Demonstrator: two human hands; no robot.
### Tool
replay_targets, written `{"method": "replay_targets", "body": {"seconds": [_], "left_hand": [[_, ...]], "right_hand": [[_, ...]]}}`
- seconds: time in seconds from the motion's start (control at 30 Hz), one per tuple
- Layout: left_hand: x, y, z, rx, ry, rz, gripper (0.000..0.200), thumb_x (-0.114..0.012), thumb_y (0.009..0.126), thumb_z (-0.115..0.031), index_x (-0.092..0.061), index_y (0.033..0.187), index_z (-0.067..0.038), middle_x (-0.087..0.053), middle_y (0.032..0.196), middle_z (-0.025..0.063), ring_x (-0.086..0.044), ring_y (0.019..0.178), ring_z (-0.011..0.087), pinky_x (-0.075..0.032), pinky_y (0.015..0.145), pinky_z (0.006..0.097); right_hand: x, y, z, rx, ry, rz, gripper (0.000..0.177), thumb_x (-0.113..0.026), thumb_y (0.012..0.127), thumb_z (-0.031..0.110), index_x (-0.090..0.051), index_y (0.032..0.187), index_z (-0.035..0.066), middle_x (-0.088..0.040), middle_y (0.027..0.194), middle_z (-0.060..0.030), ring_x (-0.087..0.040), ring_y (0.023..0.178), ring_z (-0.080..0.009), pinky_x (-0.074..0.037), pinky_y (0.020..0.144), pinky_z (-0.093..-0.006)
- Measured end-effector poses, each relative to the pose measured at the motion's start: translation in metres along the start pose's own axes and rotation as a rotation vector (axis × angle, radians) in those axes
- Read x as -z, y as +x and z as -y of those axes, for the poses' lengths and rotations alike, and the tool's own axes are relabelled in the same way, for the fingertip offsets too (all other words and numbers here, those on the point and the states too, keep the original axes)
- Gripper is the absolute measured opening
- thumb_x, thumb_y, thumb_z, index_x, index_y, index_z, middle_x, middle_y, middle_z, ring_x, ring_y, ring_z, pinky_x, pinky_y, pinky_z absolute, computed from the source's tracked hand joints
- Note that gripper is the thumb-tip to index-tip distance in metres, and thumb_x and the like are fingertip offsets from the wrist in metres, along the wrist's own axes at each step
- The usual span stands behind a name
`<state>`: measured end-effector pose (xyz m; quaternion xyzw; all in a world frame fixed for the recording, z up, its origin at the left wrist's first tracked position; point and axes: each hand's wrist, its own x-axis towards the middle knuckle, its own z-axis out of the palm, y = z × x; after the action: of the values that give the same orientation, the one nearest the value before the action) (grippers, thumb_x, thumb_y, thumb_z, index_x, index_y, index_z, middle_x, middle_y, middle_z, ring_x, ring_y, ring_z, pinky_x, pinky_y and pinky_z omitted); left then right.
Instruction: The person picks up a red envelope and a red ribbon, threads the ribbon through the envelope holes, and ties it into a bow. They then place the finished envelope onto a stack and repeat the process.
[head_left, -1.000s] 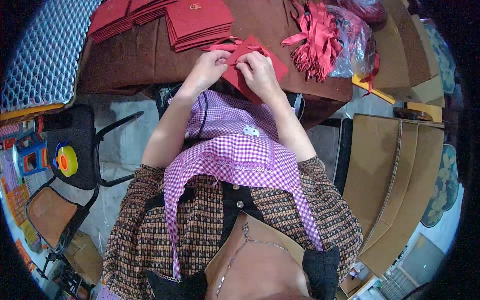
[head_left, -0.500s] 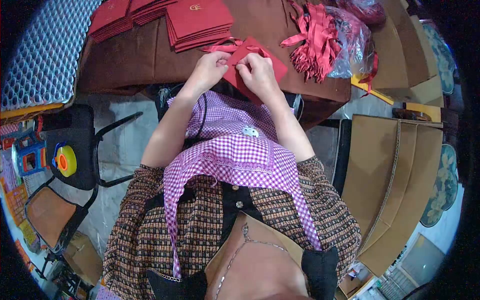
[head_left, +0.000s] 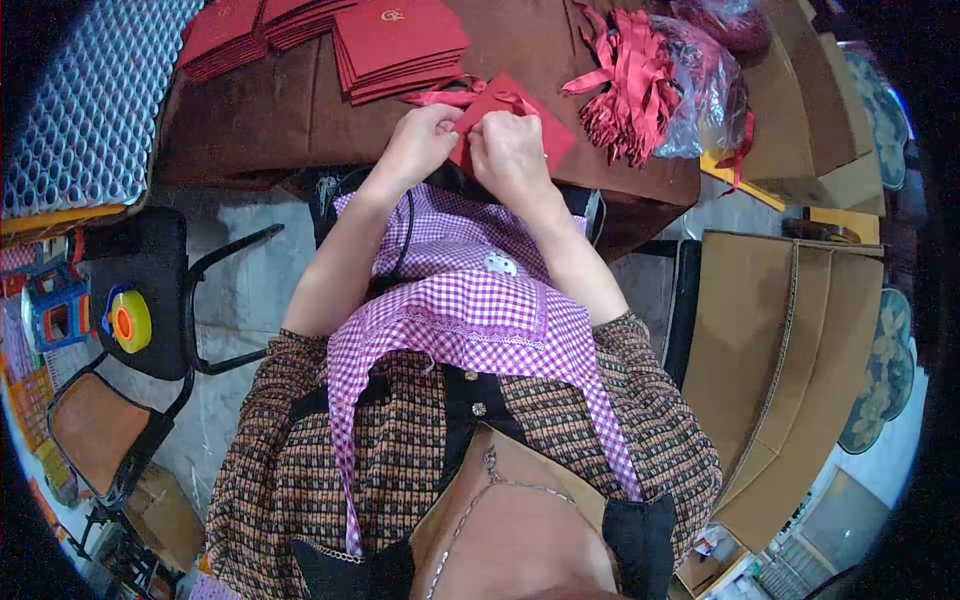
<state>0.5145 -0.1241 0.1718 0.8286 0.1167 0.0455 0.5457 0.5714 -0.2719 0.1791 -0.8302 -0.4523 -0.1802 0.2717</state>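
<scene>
A red folded card or flat paper bag (head_left: 558, 140) lies tilted at the table's near edge, under my hands. At its left edge my left hand (head_left: 424, 140) is closed, thumb and fingers pinched on the card. Over its middle my right hand (head_left: 512, 150) is curled into a fist, its fingertips hidden. A red ribbon (head_left: 516, 101) loops across the card's top beside the right knuckles and seems to run into that hand. More red ribbon (head_left: 443, 97) trails out left of the card, just above my left hand.
Stacks of red cards (head_left: 400, 40) sit at the back left. To the right lie a bundle of red ribbons (head_left: 632, 85) and a clear plastic bag (head_left: 705, 90). Cardboard boxes (head_left: 745, 350) stand at right, a chair (head_left: 150, 290) with yellow tape (head_left: 130, 322) at left.
My right hand has turned and closed into a tighter fist over the card, shifting slightly left. My left hand stays in nearly the same place.
</scene>
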Motion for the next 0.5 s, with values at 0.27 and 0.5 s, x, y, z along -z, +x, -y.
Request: {"method": "replay_targets", "body": {"seconds": [0.27,0.5], "left_hand": [[-0.011,0.005,0.017,0.019,0.052,-0.083,0.031,-0.058,0.076,0.001,-0.061,0.107,0.005,-0.066,0.093,0.0095,-0.061,0.082,0.0130,-0.049,0.075,0.0266],[-0.015,0.003,0.014,0.005,-0.001,-0.160,0.029,-0.058,0.077,0.001,-0.062,0.105,0.006,-0.066,0.090,0.0099,-0.061,0.081,0.0129,-0.049,0.075,0.0265]], "right_hand": [[-0.020,-0.015,0.004,0.031,-0.100,-0.059,0.014,-0.063,0.071,0.005,-0.050,0.075,0.005,-0.053,0.067,-0.0090,-0.055,0.066,-0.0268,-0.036,0.066,-0.0407],[-0.018,-0.012,0.006,-0.230,0.199,-0.076,0.011,-0.063,0.074,0.007,-0.054,0.072,0.000,-0.058,0.066,-0.0171,-0.058,0.063,-0.0356,-0.041,0.061,-0.0469]]}}
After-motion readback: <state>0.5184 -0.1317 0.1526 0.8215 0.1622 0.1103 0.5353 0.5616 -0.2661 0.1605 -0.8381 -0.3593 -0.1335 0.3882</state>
